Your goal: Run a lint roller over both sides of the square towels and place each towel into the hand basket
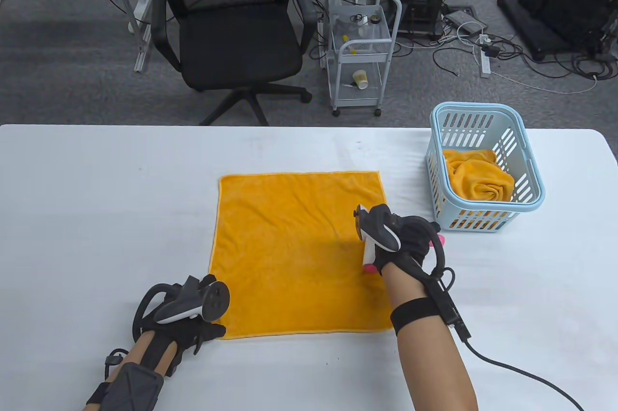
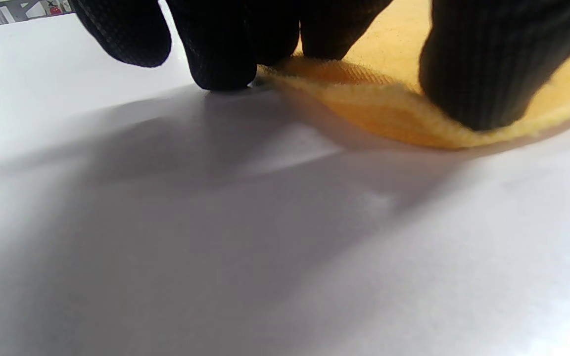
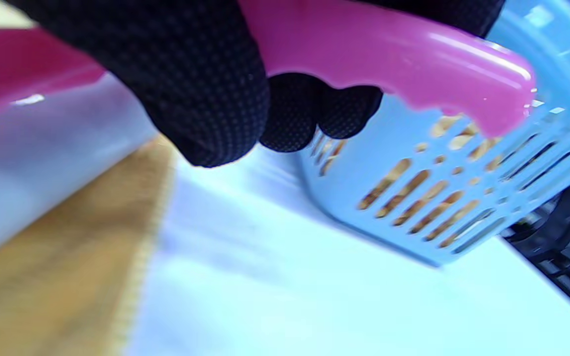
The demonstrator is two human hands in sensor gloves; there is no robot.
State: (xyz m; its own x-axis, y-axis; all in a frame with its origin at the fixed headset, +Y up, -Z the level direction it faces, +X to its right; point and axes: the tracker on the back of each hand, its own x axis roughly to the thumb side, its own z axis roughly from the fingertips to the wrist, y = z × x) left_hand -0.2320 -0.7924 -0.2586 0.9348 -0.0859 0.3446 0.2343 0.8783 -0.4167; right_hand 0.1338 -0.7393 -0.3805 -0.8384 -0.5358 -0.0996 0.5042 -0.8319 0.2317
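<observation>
Orange terry cloth fills the space between the two hands: a square towel [image 1: 299, 251] lies spread flat on the white table [image 1: 96, 198]. At its near left corner, the left hand [image 1: 193, 319] presses down, fingertips [image 2: 478, 74] pinning the hem to the table, fingers bent onto the cloth rather than wrapped round it. Across the towel, at its right edge, the right hand [image 1: 405, 242] is clamped on the pink handle of a lint roller [image 1: 368, 249], whose white drum rests on the fabric just inside the hem. Beyond the right hand and a little further right, a pale blue hand basket [image 1: 485, 172] stands near the towel's far right corner, apart from it, with a crumpled orange towel [image 1: 478, 179] already inside. Judging by that, at least one towel is finished; the one on the table is mid-rolling on its upper face. Whether its underside has been done cannot be told, and it has yet to go into the basket.
</observation>
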